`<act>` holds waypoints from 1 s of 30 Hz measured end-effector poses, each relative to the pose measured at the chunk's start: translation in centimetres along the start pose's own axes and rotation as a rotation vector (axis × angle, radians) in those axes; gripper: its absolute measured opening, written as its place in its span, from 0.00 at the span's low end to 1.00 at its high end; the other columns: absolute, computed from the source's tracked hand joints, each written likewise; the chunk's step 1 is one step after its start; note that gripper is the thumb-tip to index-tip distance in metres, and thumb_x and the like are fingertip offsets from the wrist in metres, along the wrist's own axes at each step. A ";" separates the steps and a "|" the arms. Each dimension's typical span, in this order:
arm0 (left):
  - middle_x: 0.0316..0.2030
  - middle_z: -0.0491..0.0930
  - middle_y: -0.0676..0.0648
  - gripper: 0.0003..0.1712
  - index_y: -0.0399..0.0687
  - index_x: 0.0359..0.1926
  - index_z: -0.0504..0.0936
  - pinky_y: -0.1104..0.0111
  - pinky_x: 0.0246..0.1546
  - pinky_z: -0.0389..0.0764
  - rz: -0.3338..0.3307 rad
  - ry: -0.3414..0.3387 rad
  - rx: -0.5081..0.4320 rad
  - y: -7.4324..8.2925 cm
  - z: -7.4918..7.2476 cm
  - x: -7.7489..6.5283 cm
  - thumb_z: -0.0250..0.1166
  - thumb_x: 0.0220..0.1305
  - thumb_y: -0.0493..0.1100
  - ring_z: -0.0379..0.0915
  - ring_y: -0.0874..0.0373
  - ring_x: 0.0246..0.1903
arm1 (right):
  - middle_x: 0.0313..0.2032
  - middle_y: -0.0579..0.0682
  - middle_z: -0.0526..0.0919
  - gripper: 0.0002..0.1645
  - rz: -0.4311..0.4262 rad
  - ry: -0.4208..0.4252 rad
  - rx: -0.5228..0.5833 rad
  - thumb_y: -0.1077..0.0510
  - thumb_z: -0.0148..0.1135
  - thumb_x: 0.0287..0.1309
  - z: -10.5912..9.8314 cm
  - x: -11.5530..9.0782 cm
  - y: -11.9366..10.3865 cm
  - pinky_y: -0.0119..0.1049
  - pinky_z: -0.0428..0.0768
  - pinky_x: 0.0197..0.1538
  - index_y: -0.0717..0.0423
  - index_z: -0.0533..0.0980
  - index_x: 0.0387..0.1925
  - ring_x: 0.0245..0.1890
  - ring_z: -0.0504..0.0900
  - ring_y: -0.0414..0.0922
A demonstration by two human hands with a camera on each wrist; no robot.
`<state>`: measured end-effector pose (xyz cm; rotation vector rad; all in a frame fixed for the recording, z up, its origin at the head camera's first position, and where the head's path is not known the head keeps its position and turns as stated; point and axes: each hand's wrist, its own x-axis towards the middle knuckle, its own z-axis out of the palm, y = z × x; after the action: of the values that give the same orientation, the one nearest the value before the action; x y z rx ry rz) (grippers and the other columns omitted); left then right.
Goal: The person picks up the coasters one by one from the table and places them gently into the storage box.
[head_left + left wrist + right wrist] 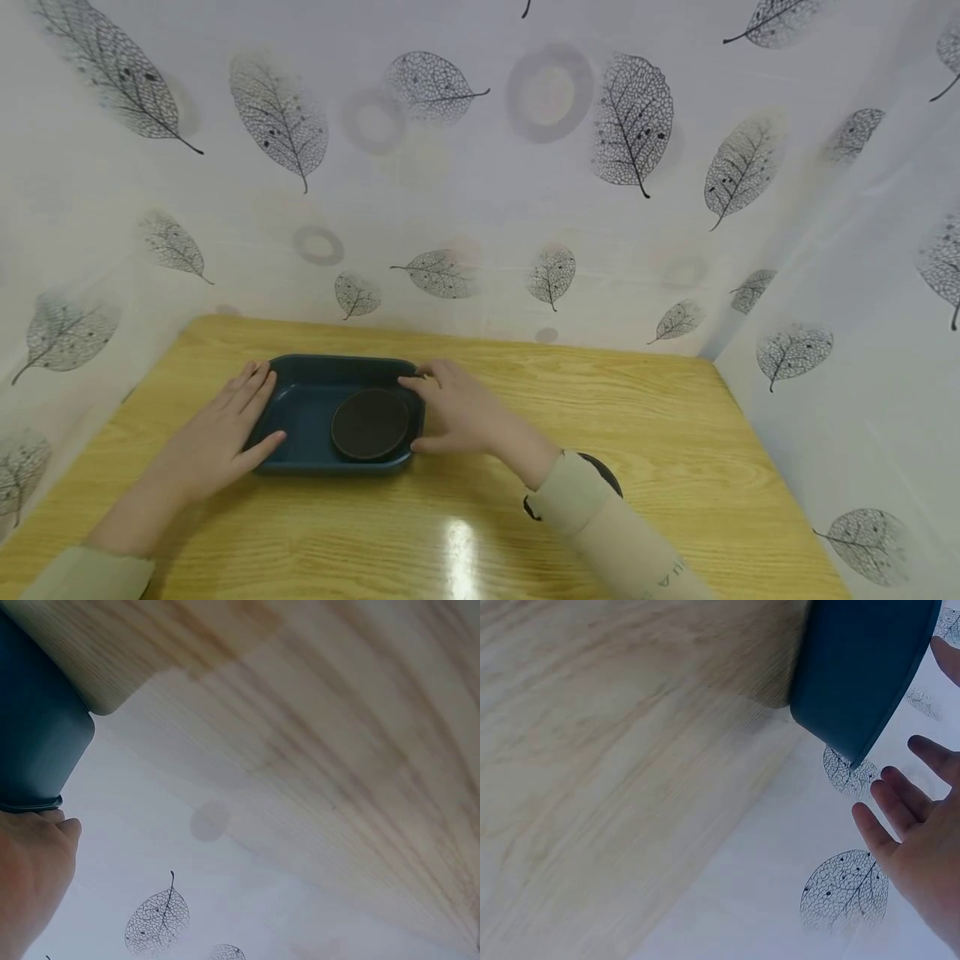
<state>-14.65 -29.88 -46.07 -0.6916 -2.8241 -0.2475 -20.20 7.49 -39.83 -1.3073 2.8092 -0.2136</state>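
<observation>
A dark blue rectangular tray with raised walls and rounded corners sits on the wooden table. Inside it, toward the right end, lies a black round flat-topped piece. My left hand rests along the tray's left end, fingers straight at the rim and thumb reaching over the near left corner. At the right end, my right hand spreads around the wall, thumb by the near corner and fingers at the far one. In the right wrist view, several of its fingers stand loosely spread beside the tray's outer wall.
Black curved edges show on either side of my right sleeve, the rest hidden by the forearm. The wooden table extends to the right. A white leaf-printed sheet hangs along the back and both sides.
</observation>
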 end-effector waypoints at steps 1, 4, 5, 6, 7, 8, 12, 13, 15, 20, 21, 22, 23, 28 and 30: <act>0.80 0.53 0.24 0.52 0.26 0.82 0.52 0.78 0.78 0.16 0.000 0.001 -0.001 0.0 0.0 0.0 0.61 0.77 0.59 0.28 0.41 0.86 | 0.73 0.58 0.70 0.56 0.008 0.000 0.004 0.36 0.76 0.60 0.0 -0.3 0.1 0.47 0.72 0.78 0.52 0.63 0.81 0.73 0.70 0.52; 0.81 0.53 0.24 0.52 0.26 0.82 0.52 0.78 0.78 0.16 0.004 0.008 -0.001 0.0 0.1 0.0 0.61 0.77 0.59 0.28 0.42 0.86 | 0.72 0.58 0.70 0.55 0.016 0.015 0.026 0.38 0.77 0.60 0.0 -1.4 0.5 0.49 0.72 0.78 0.52 0.63 0.81 0.73 0.70 0.54; 0.81 0.53 0.24 0.52 0.26 0.82 0.52 0.77 0.78 0.16 0.004 0.010 -0.002 0.1 0.1 -0.1 0.61 0.77 0.59 0.28 0.42 0.86 | 0.72 0.58 0.70 0.54 0.021 0.020 0.036 0.38 0.77 0.60 0.1 -1.7 0.6 0.50 0.71 0.78 0.52 0.64 0.80 0.73 0.70 0.54; 0.81 0.53 0.24 0.52 0.27 0.82 0.51 0.77 0.78 0.16 0.004 0.011 -0.003 0.1 0.1 -0.1 0.61 0.77 0.59 0.28 0.42 0.86 | 0.72 0.59 0.71 0.54 0.022 0.028 0.035 0.39 0.77 0.60 0.2 -2.1 0.7 0.51 0.71 0.78 0.51 0.64 0.80 0.73 0.70 0.55; 0.81 0.53 0.24 0.52 0.27 0.82 0.51 0.77 0.78 0.16 0.006 0.012 -0.002 0.1 0.1 -0.1 0.61 0.77 0.59 0.28 0.42 0.86 | 0.72 0.59 0.71 0.53 0.022 0.040 0.037 0.39 0.77 0.60 0.3 -2.4 0.9 0.51 0.72 0.78 0.51 0.65 0.80 0.73 0.71 0.55; 0.81 0.53 0.24 0.52 0.27 0.82 0.51 0.77 0.78 0.16 0.006 0.013 -0.001 0.1 0.1 -0.1 0.61 0.77 0.59 0.28 0.42 0.86 | 0.71 0.59 0.71 0.53 0.022 0.047 0.045 0.39 0.77 0.60 0.3 -2.7 1.0 0.52 0.72 0.78 0.52 0.65 0.80 0.73 0.71 0.56; 0.81 0.53 0.24 0.52 0.27 0.82 0.51 0.77 0.78 0.15 0.004 0.006 -0.004 0.1 0.1 -0.1 0.61 0.77 0.59 0.28 0.42 0.86 | 0.70 0.62 0.72 0.52 0.019 0.079 0.059 0.40 0.77 0.60 0.4 -4.1 1.6 0.53 0.74 0.75 0.55 0.67 0.78 0.71 0.73 0.58; 0.81 0.52 0.24 0.52 0.27 0.82 0.51 0.78 0.77 0.15 0.003 0.004 -0.005 0.1 0.1 -0.1 0.61 0.77 0.59 0.28 0.42 0.86 | 0.70 0.62 0.72 0.52 0.020 0.086 0.060 0.41 0.77 0.60 0.4 -4.5 1.8 0.53 0.75 0.74 0.55 0.67 0.78 0.71 0.73 0.58; 0.81 0.52 0.25 0.52 0.27 0.82 0.51 0.78 0.77 0.15 0.001 0.001 -0.008 0.2 0.0 0.0 0.61 0.77 0.59 0.28 0.41 0.86 | 0.70 0.63 0.72 0.52 0.029 0.090 0.061 0.41 0.78 0.59 0.4 -5.2 2.2 0.54 0.76 0.73 0.56 0.67 0.78 0.70 0.73 0.59; 0.81 0.52 0.25 0.52 0.27 0.82 0.51 0.79 0.77 0.15 0.001 0.004 -0.015 0.2 -0.1 0.0 0.61 0.77 0.59 0.29 0.41 0.86 | 0.70 0.64 0.71 0.53 0.069 0.082 0.074 0.42 0.79 0.58 0.5 -7.3 3.1 0.56 0.78 0.71 0.55 0.66 0.78 0.70 0.73 0.60; 0.81 0.52 0.24 0.52 0.27 0.82 0.51 0.79 0.77 0.15 0.002 0.006 -0.016 0.2 -0.1 0.0 0.61 0.77 0.59 0.29 0.41 0.86 | 0.70 0.64 0.71 0.53 0.077 0.083 0.073 0.42 0.79 0.58 0.6 -7.6 3.2 0.56 0.78 0.70 0.55 0.66 0.78 0.70 0.73 0.60; 0.81 0.52 0.24 0.52 0.27 0.82 0.51 0.79 0.77 0.15 0.003 0.008 -0.017 0.2 -0.1 0.0 0.61 0.77 0.59 0.29 0.41 0.86 | 0.70 0.64 0.71 0.53 0.084 0.086 0.072 0.42 0.79 0.58 0.6 -8.0 3.4 0.56 0.78 0.70 0.55 0.66 0.78 0.70 0.73 0.60; 0.81 0.52 0.24 0.52 0.27 0.82 0.51 0.78 0.77 0.15 0.003 0.009 -0.019 0.2 -0.1 0.0 0.61 0.77 0.58 0.28 0.41 0.86 | 0.70 0.63 0.71 0.54 0.091 0.089 0.067 0.42 0.80 0.57 0.7 -8.4 3.6 0.56 0.78 0.70 0.55 0.66 0.78 0.70 0.73 0.60; 0.81 0.52 0.24 0.52 0.26 0.82 0.51 0.77 0.78 0.15 0.004 0.006 -0.014 0.1 -0.1 0.0 0.61 0.77 0.58 0.26 0.43 0.86 | 0.70 0.63 0.71 0.54 0.132 0.087 0.076 0.42 0.80 0.57 1.1 -10.3 4.1 0.57 0.79 0.69 0.56 0.67 0.78 0.69 0.73 0.60; 0.80 0.53 0.24 0.52 0.26 0.82 0.52 0.77 0.78 0.15 0.006 0.007 -0.009 0.1 -0.1 0.0 0.61 0.77 0.59 0.26 0.43 0.86 | 0.70 0.64 0.70 0.53 0.147 0.087 0.083 0.43 0.80 0.57 1.1 -11.1 4.3 0.58 0.79 0.68 0.56 0.67 0.78 0.69 0.74 0.61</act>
<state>-14.59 -29.77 -45.99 -0.7001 -2.8158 -0.2609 -16.24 18.56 -41.79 -1.0955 2.9167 -0.3849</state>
